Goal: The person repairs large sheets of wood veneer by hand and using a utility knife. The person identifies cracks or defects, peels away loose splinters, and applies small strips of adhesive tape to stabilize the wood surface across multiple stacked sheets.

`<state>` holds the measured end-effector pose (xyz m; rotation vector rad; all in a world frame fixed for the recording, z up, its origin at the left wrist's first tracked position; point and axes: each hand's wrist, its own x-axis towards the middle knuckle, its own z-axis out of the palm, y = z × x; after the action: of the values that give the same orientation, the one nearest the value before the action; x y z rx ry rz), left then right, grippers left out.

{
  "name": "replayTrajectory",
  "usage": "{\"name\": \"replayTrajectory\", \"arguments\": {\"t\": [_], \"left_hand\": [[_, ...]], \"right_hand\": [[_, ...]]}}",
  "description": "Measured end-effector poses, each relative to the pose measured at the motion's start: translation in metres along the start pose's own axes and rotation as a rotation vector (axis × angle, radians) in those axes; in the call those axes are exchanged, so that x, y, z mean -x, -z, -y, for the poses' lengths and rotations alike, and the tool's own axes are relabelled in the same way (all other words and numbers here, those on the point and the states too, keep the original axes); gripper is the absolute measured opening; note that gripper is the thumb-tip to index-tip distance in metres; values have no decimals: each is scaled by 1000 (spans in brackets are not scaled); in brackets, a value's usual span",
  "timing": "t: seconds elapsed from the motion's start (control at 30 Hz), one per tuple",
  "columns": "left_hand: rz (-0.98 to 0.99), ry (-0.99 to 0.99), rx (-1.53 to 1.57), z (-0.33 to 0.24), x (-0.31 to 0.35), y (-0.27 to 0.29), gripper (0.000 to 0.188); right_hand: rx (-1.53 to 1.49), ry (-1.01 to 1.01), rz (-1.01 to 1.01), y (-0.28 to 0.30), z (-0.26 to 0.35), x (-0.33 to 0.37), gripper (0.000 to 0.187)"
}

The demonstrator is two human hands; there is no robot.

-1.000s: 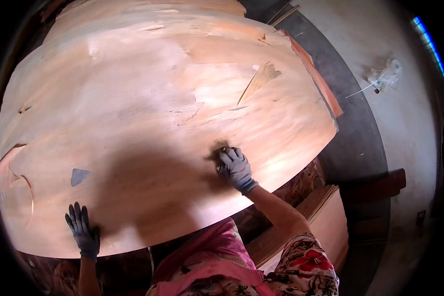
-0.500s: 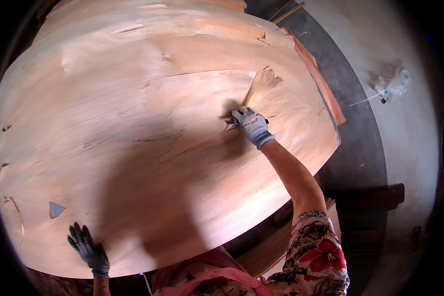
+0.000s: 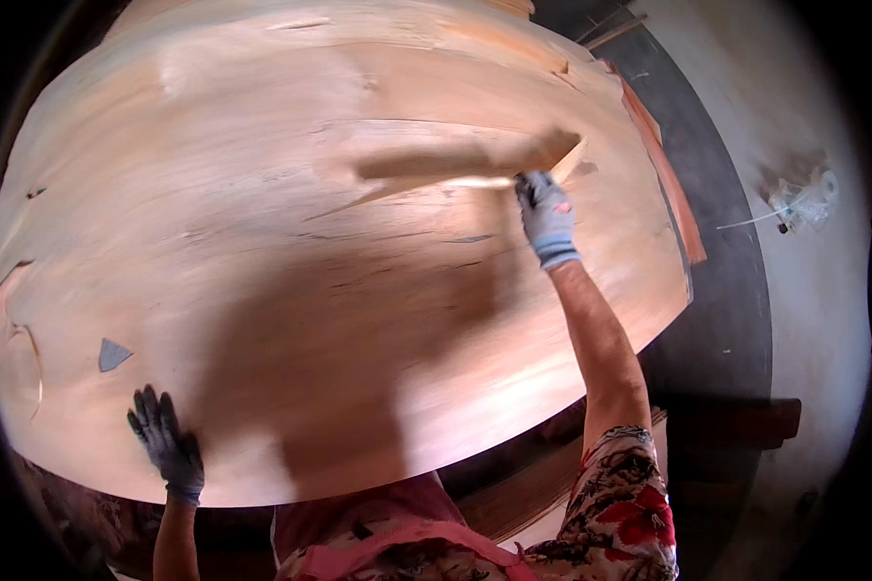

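A large, pale wood veneer sheet [image 3: 213,213] spreads before me, with fine cracks and splits in its surface. My right hand [image 3: 546,221], in a grey glove with a blue cuff, is closed on a thin veneer strip [image 3: 426,187] right of centre. The strip is raised off the sheet along much of its length and casts a shadow behind it. My left hand [image 3: 168,447], in a dark grey glove, lies flat with fingers spread near the sheet's front left edge. Just beyond it is a small grey three-cornered patch [image 3: 114,355].
A reddish wood strip [image 3: 664,174] sticks out along the sheet's right edge. On the pale floor at right lies a clear plastic bag [image 3: 812,205] with a white cord. Layered sheets [image 3: 518,499] sit lower down, below the front edge, near a dark red-brown board [image 3: 746,423].
My right hand has shifted right and slightly away, lifting the veneer strip, which now stretches out to its left. The view has shifted a little; my left hand stays flat on the sheet.
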<state>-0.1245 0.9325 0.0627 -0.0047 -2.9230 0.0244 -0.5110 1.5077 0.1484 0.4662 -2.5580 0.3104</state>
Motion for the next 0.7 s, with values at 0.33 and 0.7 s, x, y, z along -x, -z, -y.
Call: {"name": "replayTrajectory", "arguments": {"t": [0.33, 0.7], "left_hand": [[-3, 108, 673, -26, 96, 61, 40], [300, 1438, 747, -51, 401, -66, 40]], "right_hand": [[-109, 46, 165, -27, 98, -45, 30], [-771, 1053, 314, -93, 615, 33, 36]]}}
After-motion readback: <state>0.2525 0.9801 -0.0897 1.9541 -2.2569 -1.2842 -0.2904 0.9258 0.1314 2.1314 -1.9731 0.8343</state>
